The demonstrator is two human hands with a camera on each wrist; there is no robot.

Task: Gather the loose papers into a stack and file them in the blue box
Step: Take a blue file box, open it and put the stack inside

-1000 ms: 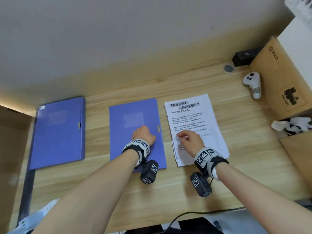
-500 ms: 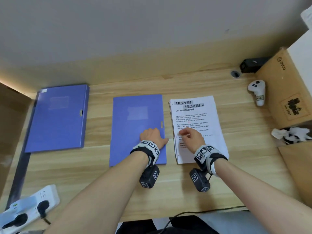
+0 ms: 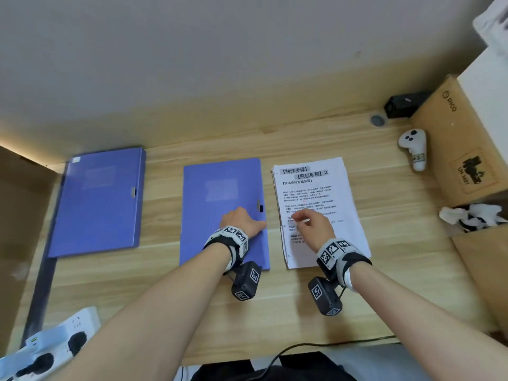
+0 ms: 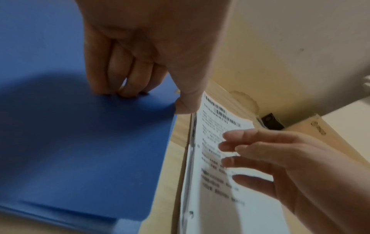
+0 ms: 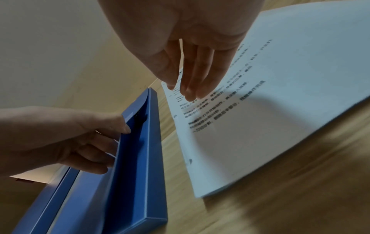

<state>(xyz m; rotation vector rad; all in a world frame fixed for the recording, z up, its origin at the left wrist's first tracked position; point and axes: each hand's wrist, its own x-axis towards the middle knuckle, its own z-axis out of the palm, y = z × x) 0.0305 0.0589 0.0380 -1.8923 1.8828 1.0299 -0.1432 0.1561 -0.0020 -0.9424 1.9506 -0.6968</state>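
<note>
The blue box (image 3: 220,204) lay shut on the tabletop (image 3: 384,284), the stack of papers (image 3: 324,188) just to its right. The left hand (image 3: 242,222) rested on the box's lid, fingers (image 4: 128,74) curled, thumb gripping the lid's right edge. The right hand (image 3: 313,224) hovered over the papers with relaxed, nearly straight fingers (image 5: 196,76), holding nothing.

Power strip (image 3: 41,345): cut off at lower-left edge. Paper stack (image 3: 316,204): small print illegible, lower part hidden by right hand (image 3: 313,226). Cardboard box (image 3: 464,144): cropped at right edge.
</note>
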